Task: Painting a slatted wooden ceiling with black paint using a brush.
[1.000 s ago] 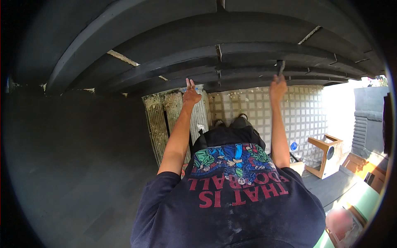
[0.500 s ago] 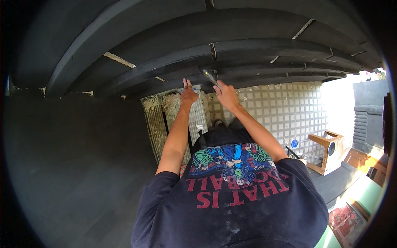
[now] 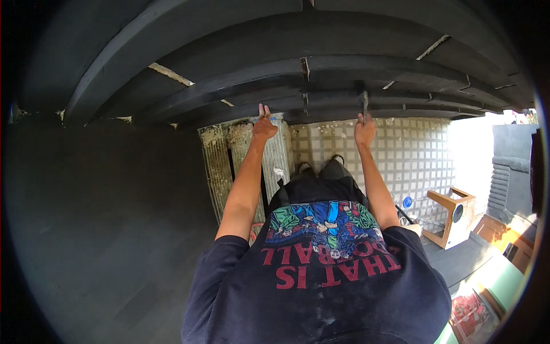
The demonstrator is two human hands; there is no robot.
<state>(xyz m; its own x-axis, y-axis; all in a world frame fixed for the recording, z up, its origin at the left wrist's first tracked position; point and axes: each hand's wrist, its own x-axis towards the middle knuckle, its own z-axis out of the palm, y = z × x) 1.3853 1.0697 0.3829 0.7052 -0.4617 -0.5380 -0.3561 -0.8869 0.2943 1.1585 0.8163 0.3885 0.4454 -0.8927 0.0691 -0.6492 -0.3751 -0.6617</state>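
Observation:
My right hand [image 3: 364, 133] is closed round the handle of a paintbrush [image 3: 365, 102]. Its dark bristle end points up against the dark grey ridged wall [image 3: 338, 104], though blur hides whether it touches. Off to the left, my left hand [image 3: 264, 127] has its fingers stretched toward the lower part of the same wall, above a ribbed panel [image 3: 277, 155]. That hand holds nothing, and two of its fingertips appear to rest on the dark surface. Pale unpainted gaps [image 3: 172, 74] show between the wall's long curved-looking ledges.
A plain dark wall [image 3: 109, 218] fills the left side. Pale square tiles [image 3: 401, 143] cover the floor under my feet. At right stand a wooden stool [image 3: 454, 215] lying on its side and a blue round lid [image 3: 407, 202]. Weathered ribbed panels [image 3: 215, 166] lean beside my left arm.
My right hand has swung to the right with the paintbrush, away from my left hand, and the brush now stands more upright. My left hand has barely moved along the wall.

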